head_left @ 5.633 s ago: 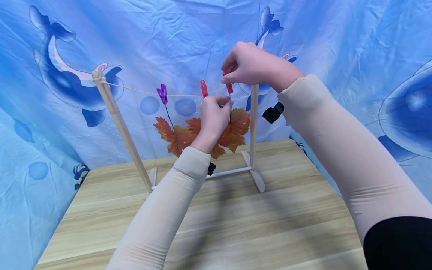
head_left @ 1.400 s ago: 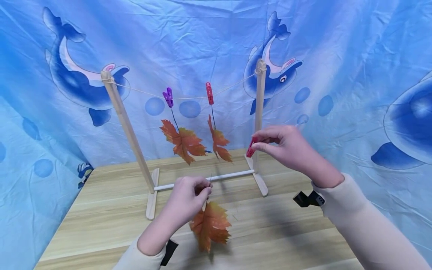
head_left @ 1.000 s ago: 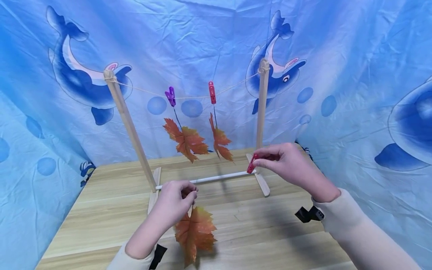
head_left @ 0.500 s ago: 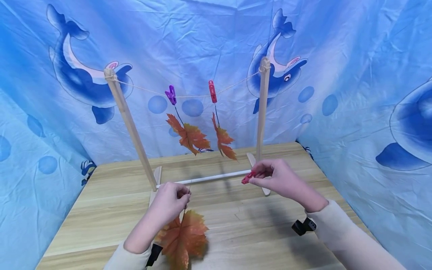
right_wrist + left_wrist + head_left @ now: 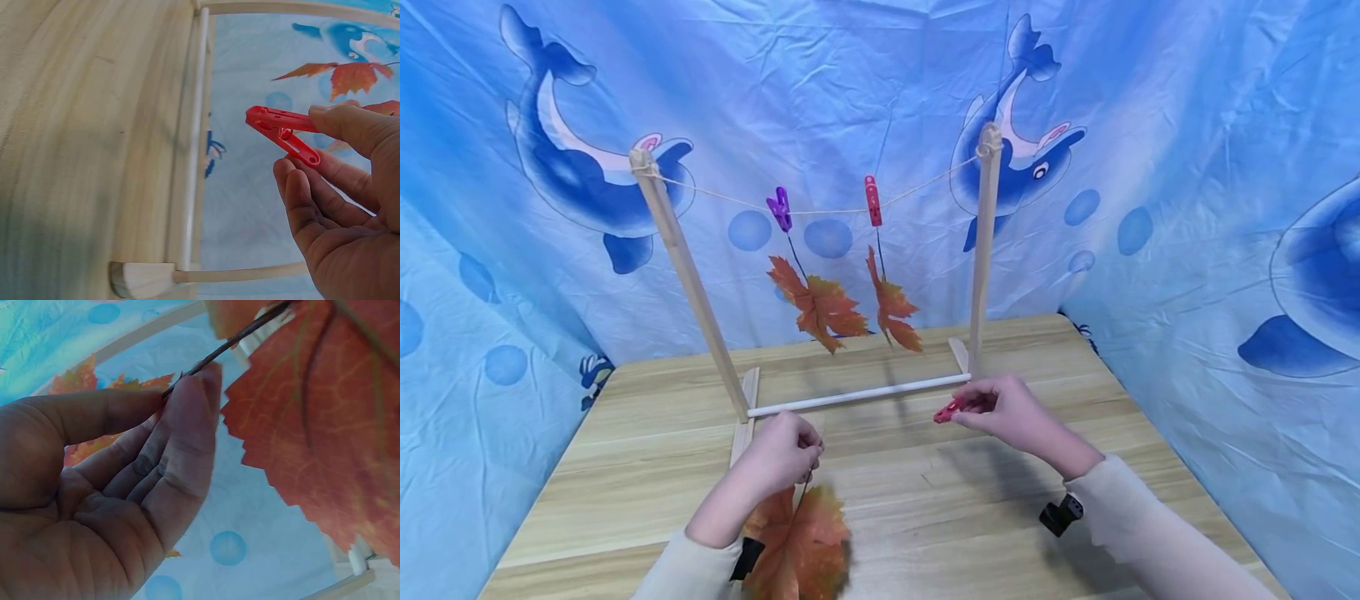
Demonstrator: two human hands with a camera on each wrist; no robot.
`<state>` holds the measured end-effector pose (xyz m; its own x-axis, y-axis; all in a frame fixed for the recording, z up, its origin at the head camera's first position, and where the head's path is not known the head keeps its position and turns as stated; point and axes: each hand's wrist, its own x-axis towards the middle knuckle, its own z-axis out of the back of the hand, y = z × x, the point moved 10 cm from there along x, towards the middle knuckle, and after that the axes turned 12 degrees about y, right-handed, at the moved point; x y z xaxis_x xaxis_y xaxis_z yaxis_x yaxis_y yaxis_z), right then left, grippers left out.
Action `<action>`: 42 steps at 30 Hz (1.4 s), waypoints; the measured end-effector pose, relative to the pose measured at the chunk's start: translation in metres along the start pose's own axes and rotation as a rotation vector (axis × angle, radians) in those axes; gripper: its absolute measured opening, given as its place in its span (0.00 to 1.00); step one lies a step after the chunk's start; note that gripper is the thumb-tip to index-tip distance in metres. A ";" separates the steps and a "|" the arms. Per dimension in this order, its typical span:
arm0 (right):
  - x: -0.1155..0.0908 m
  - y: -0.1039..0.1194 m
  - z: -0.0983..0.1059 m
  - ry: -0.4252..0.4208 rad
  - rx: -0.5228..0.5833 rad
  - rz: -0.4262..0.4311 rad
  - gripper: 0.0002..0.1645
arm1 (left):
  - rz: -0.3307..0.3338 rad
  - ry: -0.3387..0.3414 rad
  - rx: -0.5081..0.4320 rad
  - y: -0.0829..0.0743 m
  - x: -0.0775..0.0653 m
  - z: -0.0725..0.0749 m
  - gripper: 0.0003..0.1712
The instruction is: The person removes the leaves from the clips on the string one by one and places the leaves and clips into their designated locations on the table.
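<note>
My left hand (image 5: 778,454) pinches the thin dark stem (image 5: 234,339) of an orange-red maple leaf (image 5: 797,542) between thumb and fingertips. The leaf hangs low over the table's front left. At the right, my right hand (image 5: 1011,417) holds a red clothespin (image 5: 284,128) by its handles, just in front of the rack's white crossbar. On the rack's string (image 5: 827,212), a purple clothespin (image 5: 780,209) grips the stem of one maple leaf (image 5: 820,304). Another red clothespin (image 5: 872,201) on the string holds a second leaf (image 5: 893,308), seen nearly edge-on.
Two wooden posts (image 5: 688,283) carry the string, joined low down by a white rod (image 5: 861,394). The rack stands on a wood-grain table (image 5: 1000,533). Behind it hangs a blue curtain (image 5: 820,83) printed with dolphins.
The third leaf and its red clothespin have come off the string. Both hands have since lowered toward the table, the leaf in the left and the clothespin in the right.
</note>
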<state>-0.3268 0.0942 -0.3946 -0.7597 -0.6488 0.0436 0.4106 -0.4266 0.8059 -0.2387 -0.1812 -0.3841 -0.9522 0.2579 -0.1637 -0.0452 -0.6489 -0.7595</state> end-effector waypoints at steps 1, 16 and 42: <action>0.001 -0.003 -0.001 0.002 -0.003 -0.007 0.11 | 0.007 0.010 -0.003 0.002 0.001 -0.002 0.11; 0.005 -0.041 -0.022 0.036 -0.084 -0.040 0.14 | 0.052 -0.003 0.113 0.032 0.013 -0.014 0.14; 0.006 -0.078 -0.036 0.025 -0.175 -0.276 0.13 | 0.143 -0.029 0.119 0.070 0.030 -0.024 0.11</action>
<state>-0.3448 0.1010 -0.4790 -0.8428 -0.5078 -0.1784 0.2728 -0.6888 0.6717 -0.2631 -0.2015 -0.4576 -0.9597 0.1372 -0.2451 0.0577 -0.7578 -0.6500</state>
